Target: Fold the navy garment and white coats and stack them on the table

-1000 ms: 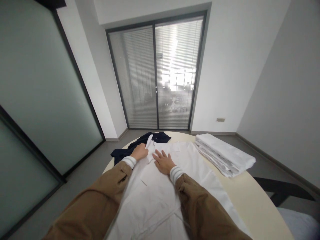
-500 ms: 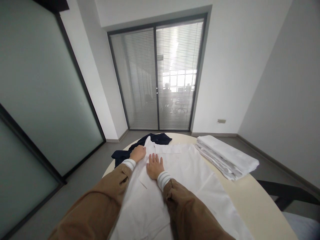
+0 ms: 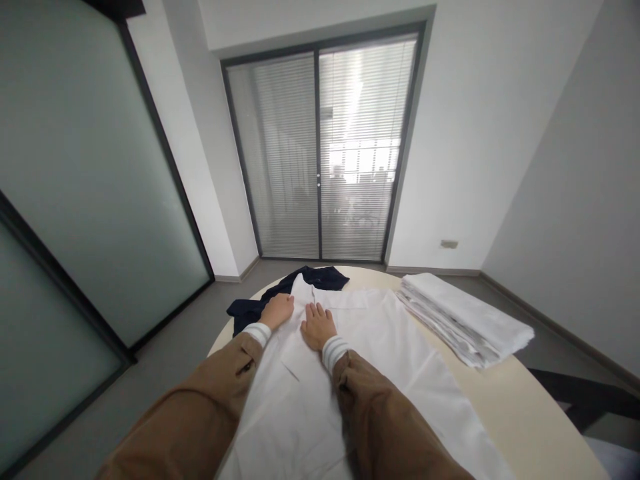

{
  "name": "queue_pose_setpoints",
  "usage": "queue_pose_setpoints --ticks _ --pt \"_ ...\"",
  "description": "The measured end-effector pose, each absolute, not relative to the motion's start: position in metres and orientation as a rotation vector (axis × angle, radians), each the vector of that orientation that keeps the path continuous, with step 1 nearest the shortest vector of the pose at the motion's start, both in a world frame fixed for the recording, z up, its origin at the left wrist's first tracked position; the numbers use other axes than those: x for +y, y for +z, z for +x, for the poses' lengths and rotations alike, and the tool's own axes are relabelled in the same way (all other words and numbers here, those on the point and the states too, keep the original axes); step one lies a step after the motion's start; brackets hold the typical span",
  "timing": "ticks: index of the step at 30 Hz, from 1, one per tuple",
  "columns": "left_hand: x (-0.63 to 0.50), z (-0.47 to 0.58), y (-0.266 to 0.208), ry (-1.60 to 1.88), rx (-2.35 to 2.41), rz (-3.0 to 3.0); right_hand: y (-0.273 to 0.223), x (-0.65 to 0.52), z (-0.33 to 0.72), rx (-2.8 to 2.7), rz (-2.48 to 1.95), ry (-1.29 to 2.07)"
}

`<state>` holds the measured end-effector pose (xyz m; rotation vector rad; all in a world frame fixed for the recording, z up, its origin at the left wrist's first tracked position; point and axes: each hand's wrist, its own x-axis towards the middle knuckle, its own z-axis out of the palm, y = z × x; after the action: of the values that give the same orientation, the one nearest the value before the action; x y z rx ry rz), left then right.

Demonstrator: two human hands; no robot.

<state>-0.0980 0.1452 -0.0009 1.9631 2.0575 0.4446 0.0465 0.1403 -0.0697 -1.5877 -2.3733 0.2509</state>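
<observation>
A white garment (image 3: 385, 360) lies spread over the round table, with a short slit-like line on its left part and a band along its far edge. Its exact kind I cannot make out. My left hand (image 3: 278, 311) is closed on the garment's left edge near the far corner, fingers curled over the cloth. Just to its right, my right hand (image 3: 319, 327) rests flat on the cloth with its fingers stretched out, holding nothing. Beyond my left hand a dark navy cloth (image 3: 325, 277) lies crumpled, partly under the white garment.
A folded stack of white cloth (image 3: 465, 317) lies at the table's right side. The cream tabletop (image 3: 493, 393) shows along the right. Behind stand a glass door with blinds (image 3: 355, 153), and a frosted glass panel (image 3: 100, 167) on the left.
My right hand has slid slightly right and away from me over the garment, widening the gap to my left hand. My left hand keeps its hold. The view has shifted a little.
</observation>
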Motion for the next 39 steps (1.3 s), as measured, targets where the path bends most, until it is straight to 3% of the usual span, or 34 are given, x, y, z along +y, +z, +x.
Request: queue_pose_setpoints --ticks 6,14,24,39 --pt "0.135 -0.069 0.011 0.498 1.997 1.989 -0.072 0.154 0.054 -2.403 -1.547 0.331" --pt "0.133 -0.048 0.018 0.44 1.984 2.012 -0.067 0.18 0.081 -2.052 -1.395 0.711" --pt "0.127 -0.003 -0.004 0.22 2.008 2.094 -0.063 0.183 0.124 -1.701 -1.48 1.0" --pt "0.024 -0.059 0.008 -0.228 1.893 2.324 -0.076 0.185 0.107 -1.678 -1.554 0.804"
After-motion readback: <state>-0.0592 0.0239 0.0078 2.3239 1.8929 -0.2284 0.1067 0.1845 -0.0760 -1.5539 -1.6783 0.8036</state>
